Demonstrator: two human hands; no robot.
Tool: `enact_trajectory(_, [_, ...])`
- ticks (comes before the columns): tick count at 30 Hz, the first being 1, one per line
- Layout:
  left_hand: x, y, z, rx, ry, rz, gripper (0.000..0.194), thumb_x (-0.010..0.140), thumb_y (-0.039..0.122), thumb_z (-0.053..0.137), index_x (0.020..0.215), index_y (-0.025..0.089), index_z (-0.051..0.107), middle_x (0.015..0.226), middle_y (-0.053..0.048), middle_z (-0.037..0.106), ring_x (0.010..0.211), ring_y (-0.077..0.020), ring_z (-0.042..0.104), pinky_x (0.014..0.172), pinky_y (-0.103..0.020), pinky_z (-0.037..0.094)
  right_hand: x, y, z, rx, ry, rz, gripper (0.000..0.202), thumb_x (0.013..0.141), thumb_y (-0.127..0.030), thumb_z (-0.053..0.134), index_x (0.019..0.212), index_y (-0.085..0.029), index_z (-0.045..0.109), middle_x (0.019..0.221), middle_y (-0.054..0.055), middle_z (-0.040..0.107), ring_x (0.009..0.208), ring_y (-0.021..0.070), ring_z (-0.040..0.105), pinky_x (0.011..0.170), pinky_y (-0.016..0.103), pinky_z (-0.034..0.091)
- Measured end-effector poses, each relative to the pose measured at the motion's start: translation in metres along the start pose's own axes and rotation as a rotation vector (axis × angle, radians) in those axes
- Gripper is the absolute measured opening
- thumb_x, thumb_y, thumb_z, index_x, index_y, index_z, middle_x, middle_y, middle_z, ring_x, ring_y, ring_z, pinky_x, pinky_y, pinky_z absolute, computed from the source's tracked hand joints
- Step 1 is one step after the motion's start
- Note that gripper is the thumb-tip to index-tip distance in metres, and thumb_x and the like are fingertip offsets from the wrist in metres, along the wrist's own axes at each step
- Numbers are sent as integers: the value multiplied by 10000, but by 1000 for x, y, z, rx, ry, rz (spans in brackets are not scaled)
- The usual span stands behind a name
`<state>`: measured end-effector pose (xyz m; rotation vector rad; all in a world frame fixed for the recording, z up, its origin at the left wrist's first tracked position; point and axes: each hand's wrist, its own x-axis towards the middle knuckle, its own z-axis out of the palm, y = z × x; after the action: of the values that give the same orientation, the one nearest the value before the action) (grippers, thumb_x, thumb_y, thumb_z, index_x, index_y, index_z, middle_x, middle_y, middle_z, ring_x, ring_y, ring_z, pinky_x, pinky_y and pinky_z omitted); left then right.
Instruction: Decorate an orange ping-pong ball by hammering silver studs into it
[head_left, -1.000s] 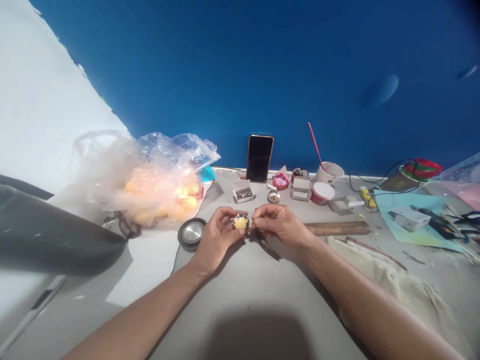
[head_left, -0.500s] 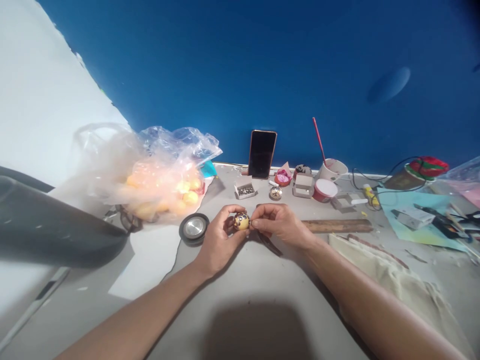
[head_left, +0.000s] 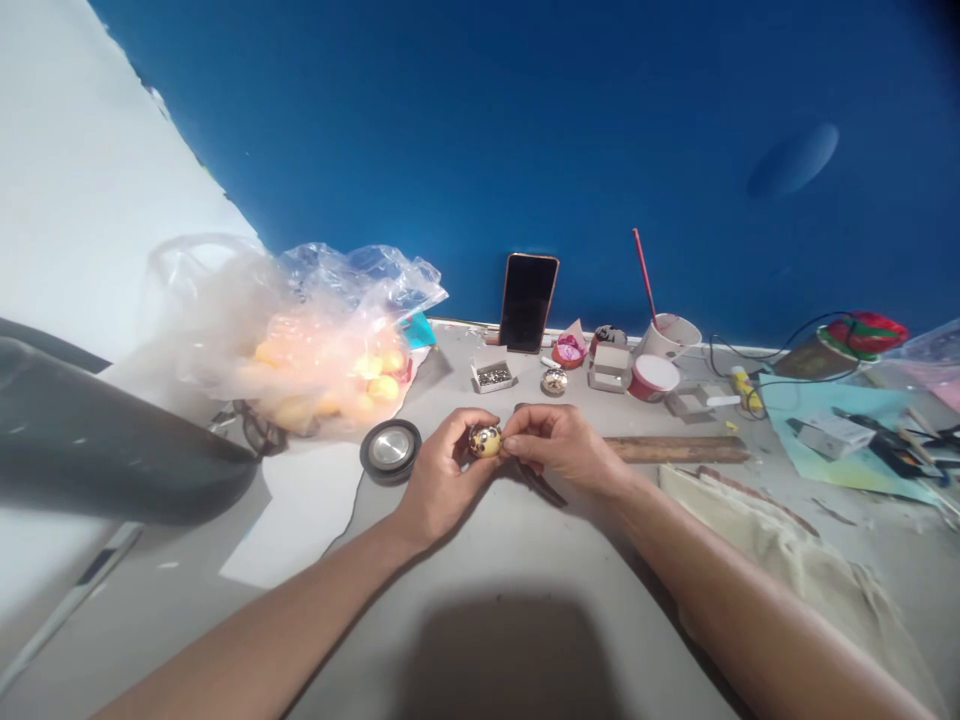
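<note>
A small yellow ball with dark and shiny spots point(head_left: 485, 441) is held between the thumb and fingers of my left hand point(head_left: 444, 472). My right hand point(head_left: 555, 443) is pinched at the ball's right side; whatever lies between its fingertips is too small to make out. Beneath my right hand a dark curved strip point(head_left: 546, 487) lies on the table. Beyond the hands stand an open box of small metal pieces point(head_left: 493, 377) and a shiny studded ball point(head_left: 554, 382). A round black dish with a metal centre point(head_left: 391, 450) sits left of my left hand.
A phone point(head_left: 529, 303) leans on the blue wall. Plastic bags with yellow balls point(head_left: 382, 375) lie at left. Rightward are a white cup point(head_left: 673, 338), a wooden strip point(head_left: 679, 449), cloth point(head_left: 780, 550) and a blue-green sheet with tools point(head_left: 814, 465). A dark grey cylinder point(head_left: 112, 440) juts in at left.
The ball has turned slightly in my left hand, so its spots show differently. Both hands keep nearly the same place, and the camera view has shifted slightly.
</note>
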<state>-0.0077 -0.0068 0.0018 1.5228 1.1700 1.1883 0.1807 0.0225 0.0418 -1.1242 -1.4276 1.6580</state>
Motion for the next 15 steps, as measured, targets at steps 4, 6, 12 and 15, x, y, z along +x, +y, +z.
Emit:
enact_trajectory(4, [0, 3, 1, 2, 0, 3, 282, 843, 264, 771, 1095, 198, 662, 1049, -48, 719, 927, -195, 681, 824, -302, 540, 0, -1, -1, -11, 0, 14, 239, 713, -375, 825, 752, -168, 713, 626, -8, 656, 522, 94, 494, 490, 237, 377])
enact_trajectory(6, [0, 4, 1, 14, -3, 10, 275, 849, 263, 765, 1097, 196, 668, 1055, -49, 725, 930, -194, 685, 832, -302, 542, 0, 0, -1, -9, 0, 17, 233, 709, -367, 825, 755, -166, 717, 645, -1, 671, 523, 92, 493, 492, 236, 383])
enact_trajectory(12, [-3, 2, 1, 54, -2, 58, 265, 870, 243, 752, 1115, 197, 663, 1080, -56, 719, 952, -190, 686, 860, -304, 543, 1, 1, -2, -12, -1, 18, 217, 695, -350, 817, 755, -161, 730, 678, 12, 694, 528, 92, 512, 505, 239, 400])
enact_trajectory(15, [-3, -2, 0, 100, 4, 115, 238, 884, 222, 740, 1105, 205, 653, 1071, -46, 700, 952, -178, 671, 852, -294, 539, -1, -1, -1, -46, 4, 17, 207, 693, -341, 807, 748, -157, 731, 644, 1, 666, 531, 95, 514, 508, 237, 400])
